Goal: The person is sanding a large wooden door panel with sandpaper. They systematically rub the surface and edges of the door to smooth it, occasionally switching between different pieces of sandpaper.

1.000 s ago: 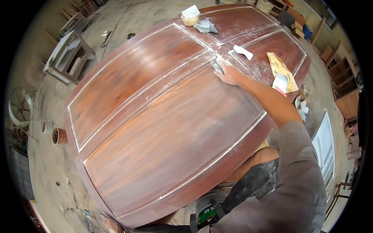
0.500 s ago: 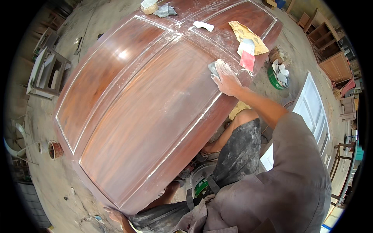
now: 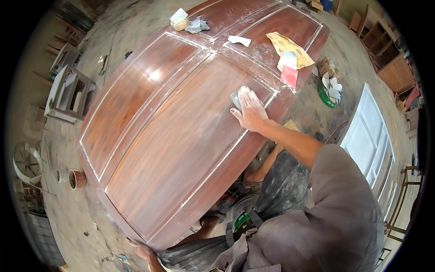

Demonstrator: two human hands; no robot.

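A large reddish-brown wooden door point(image 3: 167, 131) with framed panels lies in front of me; white dust lines its mouldings. My right hand point(image 3: 252, 113) lies nearly flat on the long near panel, close to its right end, fingers pressed over a grey sanding pad point(image 3: 235, 98). The pad shows at the left of the fingers and rests on the wood. At the door's near-left corner, my left hand point(image 3: 142, 250) grips the edge, its fingers partly hidden. Beyond the right hand lie a red sandpaper piece point(image 3: 289, 76) and a crumpled yellow sheet point(image 3: 290, 47).
A folded white piece point(image 3: 239, 41), a tape roll point(image 3: 180, 23) and grey sandpaper scraps point(image 3: 197, 26) lie on the door's far part. A green bucket of scraps point(image 3: 330, 93) stands right, near a white panelled door point(image 3: 369, 133). A small bucket point(image 3: 77, 179) is at left.
My right hand has slid the sanding pad back toward me and slightly left, away from the panel's far right corner. My left hand stays at the door's corner. The whole view has shifted slightly.
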